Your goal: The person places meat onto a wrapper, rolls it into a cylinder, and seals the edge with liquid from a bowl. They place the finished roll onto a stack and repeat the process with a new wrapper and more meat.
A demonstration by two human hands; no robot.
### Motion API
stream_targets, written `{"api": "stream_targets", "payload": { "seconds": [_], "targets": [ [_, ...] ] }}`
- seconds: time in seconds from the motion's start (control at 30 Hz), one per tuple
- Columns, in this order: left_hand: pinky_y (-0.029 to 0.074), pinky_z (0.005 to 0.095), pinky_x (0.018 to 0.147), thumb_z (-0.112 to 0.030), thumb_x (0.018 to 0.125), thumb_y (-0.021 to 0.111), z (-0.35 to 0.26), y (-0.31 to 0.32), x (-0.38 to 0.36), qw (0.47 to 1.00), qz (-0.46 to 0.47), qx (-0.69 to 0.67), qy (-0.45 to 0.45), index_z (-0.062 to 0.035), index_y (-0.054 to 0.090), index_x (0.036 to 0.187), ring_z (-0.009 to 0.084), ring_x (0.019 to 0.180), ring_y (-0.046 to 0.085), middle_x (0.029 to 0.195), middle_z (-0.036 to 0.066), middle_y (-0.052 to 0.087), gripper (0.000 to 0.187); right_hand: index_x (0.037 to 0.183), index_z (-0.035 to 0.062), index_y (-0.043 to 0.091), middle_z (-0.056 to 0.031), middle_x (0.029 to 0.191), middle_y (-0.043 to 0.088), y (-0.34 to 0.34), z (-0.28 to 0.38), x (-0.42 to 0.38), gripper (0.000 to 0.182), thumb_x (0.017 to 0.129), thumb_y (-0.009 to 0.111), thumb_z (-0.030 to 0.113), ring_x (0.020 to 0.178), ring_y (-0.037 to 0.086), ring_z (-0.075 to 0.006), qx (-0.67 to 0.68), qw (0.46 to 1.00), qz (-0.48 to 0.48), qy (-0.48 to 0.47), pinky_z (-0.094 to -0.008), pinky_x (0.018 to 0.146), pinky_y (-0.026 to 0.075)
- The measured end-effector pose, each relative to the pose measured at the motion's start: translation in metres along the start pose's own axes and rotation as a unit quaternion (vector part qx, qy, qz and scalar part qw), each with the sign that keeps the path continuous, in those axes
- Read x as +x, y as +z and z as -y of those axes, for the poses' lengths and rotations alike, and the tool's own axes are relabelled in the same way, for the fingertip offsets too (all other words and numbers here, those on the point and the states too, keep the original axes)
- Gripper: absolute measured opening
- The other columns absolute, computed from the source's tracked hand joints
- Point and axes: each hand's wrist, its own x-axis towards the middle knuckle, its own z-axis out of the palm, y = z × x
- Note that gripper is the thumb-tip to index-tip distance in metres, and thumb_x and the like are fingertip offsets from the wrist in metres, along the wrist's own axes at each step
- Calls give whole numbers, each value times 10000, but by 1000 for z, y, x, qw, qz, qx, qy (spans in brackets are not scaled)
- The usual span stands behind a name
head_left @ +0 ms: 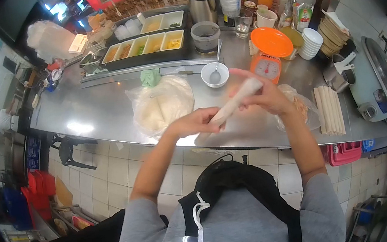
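A long, pale spring roll is held at a slant above the front of the steel counter. My left hand grips its lower end, fingers closed around it. At the upper end, my right hand also has its fingers closed on the roll. Left of my hands, pale round sheets lie in a clear plastic bag, with a green crumpled cloth at its top edge. By my right wrist, another clear bag holds an orange-brown filling. Several similar rolls lie side by side farther right.
Behind my hands stand a white bowl with a spoon and an orange scale. Trays of toppings and a steel jug line the back. A large lidded cooker stands right; a dark stool is below left.
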Motion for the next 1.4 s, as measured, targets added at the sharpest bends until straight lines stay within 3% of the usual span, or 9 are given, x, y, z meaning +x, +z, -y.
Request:
{"api": "stream_targets", "payload": {
  "seconds": [0.07, 0.2, 0.43, 0.6, 0.7, 0.83, 0.9, 1.27, 1.4],
  "targets": [
    [454, 255, 768, -110, 841, 657, -3, 30, 12, 970, -190, 77, 129, -37, 554, 1101, 77, 831, 541, 897, 7, 577, 289, 1409, 112, 359, -99, 1026, 638, 30, -3, 21, 682, 816, 693, 85, 868, 614, -148, -24, 999, -45, -19, -254, 734, 483],
    [411, 226, 594, -170, 837, 675, -2, 52, 28, 888, -431, 41, 155, -14, 630, 912, 53, 665, 507, 711, -31, 551, 179, 1273, 93, 480, -62, 1086, 602, 56, 23, 32, 566, 766, 731, 88, 913, 588, -126, -205, 969, -113, -73, -256, 751, 463],
    [354, 226, 517, -237, 835, 678, 10, 45, 9, 923, -378, 24, 70, -50, 613, 817, 39, 567, 455, 648, -38, 521, 198, 1019, 80, 615, -85, 1175, 553, 36, 31, 38, 359, 704, 779, 137, 1053, 534, -216, -434, 885, 24, -164, -335, 878, 432],
    [373, 238, 495, -224, 825, 673, 14, 32, -10, 988, -108, -110, 15, -57, 577, 867, 62, 535, 473, 634, -18, 518, 197, 933, 36, 593, -85, 1128, 573, 39, 26, 46, 313, 711, 776, 158, 1018, 551, -257, -431, 884, 57, -169, -353, 852, 441],
    [396, 247, 499, -189, 825, 663, 16, 35, -17, 978, -48, -201, 36, -55, 566, 900, 67, 549, 498, 659, -9, 532, 181, 854, 20, 571, -81, 1089, 587, 42, 23, 51, 297, 708, 779, 174, 1010, 560, -260, -399, 897, 87, -169, -360, 839, 446],
    [416, 246, 537, -158, 829, 667, 6, 56, -13, 948, -308, 35, 78, -54, 575, 898, 58, 601, 510, 691, -13, 541, 155, 793, 44, 569, -68, 1070, 597, 55, 20, 50, 303, 677, 797, 207, 1004, 558, -268, -468, 841, 31, -269, -374, 849, 435],
    [421, 232, 579, -154, 831, 685, 15, 58, -9, 861, -445, 102, 224, -53, 589, 876, 45, 657, 509, 718, -22, 558, 146, 795, 60, 584, -62, 1084, 596, 70, 28, 47, 292, 670, 796, 218, 1014, 554, -272, -459, 836, 36, -299, -386, 863, 425],
    [380, 216, 479, -224, 841, 690, 6, 46, -30, 947, -308, 30, 83, -70, 604, 846, 48, 539, 487, 637, -36, 527, 177, 812, 104, 644, -72, 1142, 582, 68, 33, 56, 253, 650, 797, 225, 1085, 519, -287, -505, 801, 88, -308, -400, 925, 396],
    [351, 212, 437, -252, 844, 687, 24, 32, -30, 960, -276, -53, 5, -49, 583, 894, 48, 481, 451, 594, -34, 491, 233, 793, 77, 637, -78, 1134, 580, 44, 7, 80, 166, 692, 746, 151, 1097, 513, -281, -375, 894, 86, -227, -403, 931, 392]
  ]
}}
